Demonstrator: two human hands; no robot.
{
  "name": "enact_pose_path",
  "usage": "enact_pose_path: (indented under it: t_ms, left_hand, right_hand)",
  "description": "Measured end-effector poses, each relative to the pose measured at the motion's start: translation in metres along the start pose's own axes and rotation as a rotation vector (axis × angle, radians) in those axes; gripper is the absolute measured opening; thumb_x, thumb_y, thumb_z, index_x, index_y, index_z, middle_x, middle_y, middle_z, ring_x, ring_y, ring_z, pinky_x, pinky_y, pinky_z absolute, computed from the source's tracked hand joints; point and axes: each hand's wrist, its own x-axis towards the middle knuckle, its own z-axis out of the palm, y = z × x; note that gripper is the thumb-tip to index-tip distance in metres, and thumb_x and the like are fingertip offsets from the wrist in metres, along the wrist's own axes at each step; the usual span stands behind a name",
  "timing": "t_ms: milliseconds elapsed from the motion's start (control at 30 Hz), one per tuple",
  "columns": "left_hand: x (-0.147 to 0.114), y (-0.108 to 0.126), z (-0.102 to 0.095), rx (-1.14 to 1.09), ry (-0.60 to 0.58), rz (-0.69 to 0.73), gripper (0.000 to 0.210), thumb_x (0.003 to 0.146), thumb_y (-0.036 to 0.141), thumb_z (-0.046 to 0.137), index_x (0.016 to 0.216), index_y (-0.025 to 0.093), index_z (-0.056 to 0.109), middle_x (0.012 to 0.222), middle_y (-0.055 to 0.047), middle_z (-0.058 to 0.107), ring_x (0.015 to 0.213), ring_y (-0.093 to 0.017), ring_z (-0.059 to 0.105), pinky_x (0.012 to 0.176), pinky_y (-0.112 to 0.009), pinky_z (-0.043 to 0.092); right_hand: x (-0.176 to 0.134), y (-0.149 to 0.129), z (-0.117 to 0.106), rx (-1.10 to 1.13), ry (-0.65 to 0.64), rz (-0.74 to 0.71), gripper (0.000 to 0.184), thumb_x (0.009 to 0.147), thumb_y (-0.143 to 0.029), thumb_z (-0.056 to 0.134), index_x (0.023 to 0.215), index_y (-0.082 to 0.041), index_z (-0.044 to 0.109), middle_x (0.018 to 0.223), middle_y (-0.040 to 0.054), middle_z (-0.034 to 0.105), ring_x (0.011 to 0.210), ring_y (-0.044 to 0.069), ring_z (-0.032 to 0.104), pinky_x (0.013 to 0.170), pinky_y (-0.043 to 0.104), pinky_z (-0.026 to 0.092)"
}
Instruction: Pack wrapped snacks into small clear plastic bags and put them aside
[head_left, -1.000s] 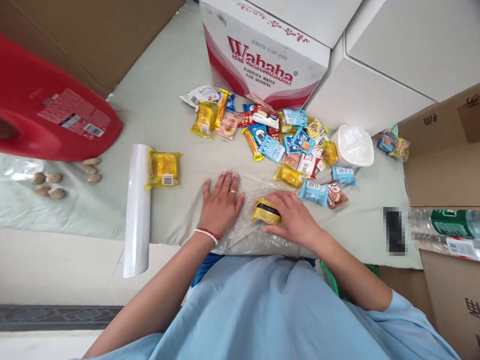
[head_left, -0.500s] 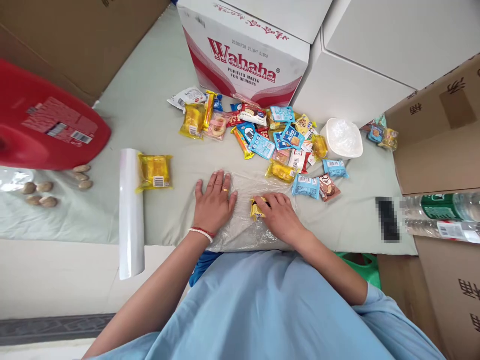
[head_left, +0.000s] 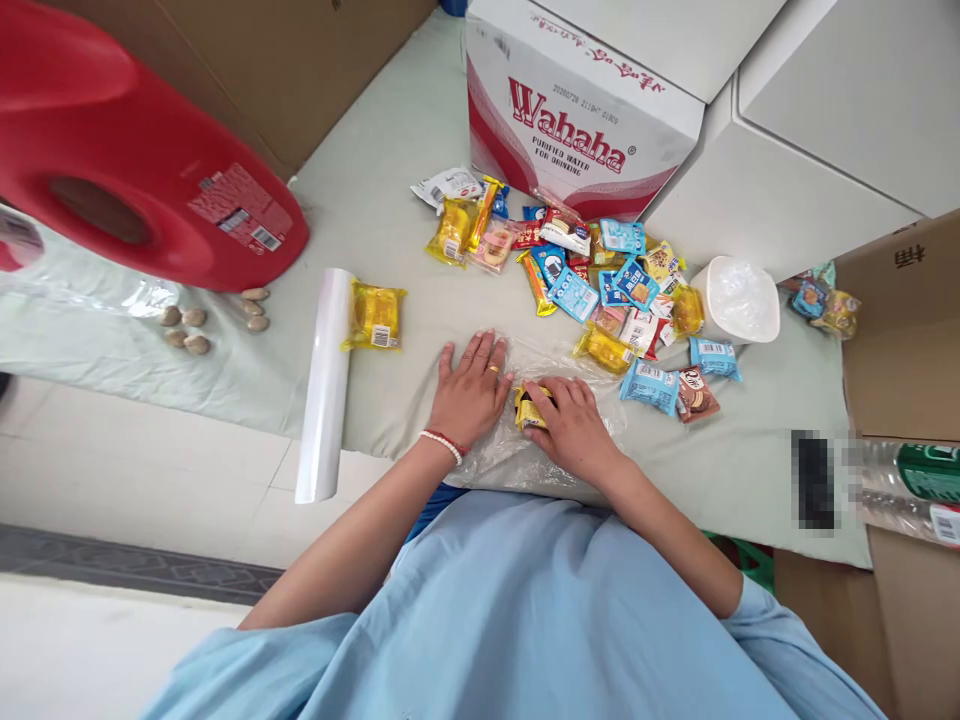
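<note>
A sheet of clear plastic film [head_left: 499, 462] lies crinkled on the pale green cloth at the near edge. Flat on its left part rests my left hand [head_left: 471, 395], fingers stretched out, with a ring and a beaded bracelet. My right hand [head_left: 576, 425] curls over a small yellow-and-black snack packet [head_left: 531, 408], its thumb and fingers around it. That packet sits on the film, partly covered by the hand. Left of my left hand, a yellow-wrapped snack [head_left: 377, 314] lies beside a white roll [head_left: 326, 385]. Another yellow-wrapped snack [head_left: 606, 348] is just beyond my right hand.
Several mixed snack packets [head_left: 574, 293] are heaped before a Wahaha carton [head_left: 577, 140]. A white bowl [head_left: 769, 300] with clear plastic inside stands right of them. A red jug [head_left: 262, 215] and several brownish, stone-like lumps [head_left: 196, 345] are at left; plastic bottles [head_left: 889, 470] lie at right.
The whole view has shifted, so most things appear farther right. My hands are a little closer together, and more of the yellow-and-black packet shows. My left hand stays flat.
</note>
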Motion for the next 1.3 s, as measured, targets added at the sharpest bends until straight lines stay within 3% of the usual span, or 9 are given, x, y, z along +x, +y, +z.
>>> enact_pose_path:
  t_ms: [267,400,567,667,767,867,933,1133,1300]
  left_hand:
    - [0.001,-0.022,-0.003,-0.129,0.065,0.002,0.055,0.106,0.040,0.039,0.155,0.015,0.045,0.167,-0.018,0.040,0.156,-0.031,0.036,0.127,-0.059,0.026]
    - [-0.016,-0.033,-0.021,-0.101,0.182,0.230,0.040,0.102,0.026,0.051,0.142,0.024,0.056,0.163,-0.012,0.048,0.158,-0.030,0.033,0.128,-0.060,0.024]
    - [-0.062,-0.040,-0.044,-0.239,0.023,0.558,0.027,0.097,0.019,0.058,0.123,0.023,0.059,0.146,-0.014,0.064,0.149,-0.026,0.048,0.126,-0.055,0.036]
    - [-0.085,-0.049,-0.046,-0.265,-0.158,0.601,0.030,0.094,0.036,0.069,0.118,0.020,0.062,0.151,-0.020,0.057,0.152,-0.033,0.043,0.125,-0.059,0.036]
    - [-0.094,-0.058,-0.043,-0.250,-0.272,0.570,0.015,0.097,0.034,0.064,0.105,0.022,0.070,0.154,-0.016,0.056,0.156,-0.034,0.037,0.127,-0.062,0.033]
    - [-0.088,-0.062,-0.045,-0.342,-0.335,0.462,0.022,0.102,0.027,0.053,0.090,0.024,0.072,0.146,-0.010,0.065,0.150,-0.028,0.047,0.126,-0.057,0.036]
    - [-0.078,-0.061,-0.051,-0.436,-0.367,0.374,0.023,0.102,0.031,0.052,0.095,0.026,0.073,0.136,-0.008,0.072,0.142,-0.026,0.056,0.124,-0.053,0.041]
    - [-0.041,-0.054,-0.080,-0.558,-0.425,0.140,0.028,0.099,0.050,0.056,0.102,0.026,0.071,0.117,-0.006,0.078,0.107,-0.024,0.074,0.090,-0.035,0.059]
    - [-0.006,-0.052,-0.089,-0.599,-0.380,0.153,0.035,0.094,0.057,0.060,0.090,0.023,0.069,0.116,-0.008,0.076,0.104,-0.023,0.071,0.094,-0.036,0.055]
  right_hand:
    - [-0.003,0.010,-0.004,0.003,-0.047,-0.085,0.059,0.106,-0.037,0.054,0.161,-0.023,0.040,0.158,0.0167,0.050,0.153,0.033,0.033,0.127,0.067,0.014]
    - [-0.011,0.016,-0.011,0.105,-0.004,-0.115,0.066,0.105,-0.043,0.055,0.163,-0.023,0.034,0.168,0.0173,0.036,0.156,0.034,0.028,0.126,0.069,0.014]
    - [-0.067,0.046,-0.028,0.384,0.155,-0.156,0.051,0.102,-0.036,0.059,0.151,-0.024,0.049,0.142,0.0168,0.059,0.134,0.031,0.053,0.113,0.056,0.045]
    - [-0.108,0.061,-0.022,0.480,0.023,-0.201,0.042,0.098,-0.033,0.066,0.138,-0.023,0.060,0.130,0.0153,0.064,0.123,0.029,0.058,0.102,0.049,0.054]
    - [-0.132,0.066,-0.004,0.450,-0.050,-0.171,0.034,0.096,-0.032,0.068,0.129,-0.021,0.066,0.136,0.0164,0.063,0.132,0.030,0.054,0.106,0.051,0.052]
    - [-0.134,0.065,0.010,0.473,0.023,-0.113,0.013,0.101,-0.026,0.060,0.105,-0.022,0.072,0.129,0.0129,0.068,0.127,0.026,0.058,0.106,0.049,0.051]
    - [-0.128,0.066,0.010,0.529,0.047,-0.093,0.018,0.104,-0.026,0.055,0.097,-0.023,0.070,0.120,0.0111,0.071,0.117,0.024,0.062,0.102,0.046,0.052]
    - [-0.104,0.082,-0.025,0.663,0.021,-0.009,0.031,0.110,-0.039,0.038,0.095,-0.022,0.061,0.097,0.0081,0.068,0.094,0.020,0.063,0.084,0.035,0.054]
    - [-0.075,0.100,-0.044,0.668,0.019,0.071,0.027,0.107,-0.038,0.043,0.091,-0.021,0.057,0.090,0.0043,0.064,0.082,0.018,0.060,0.077,0.030,0.049]
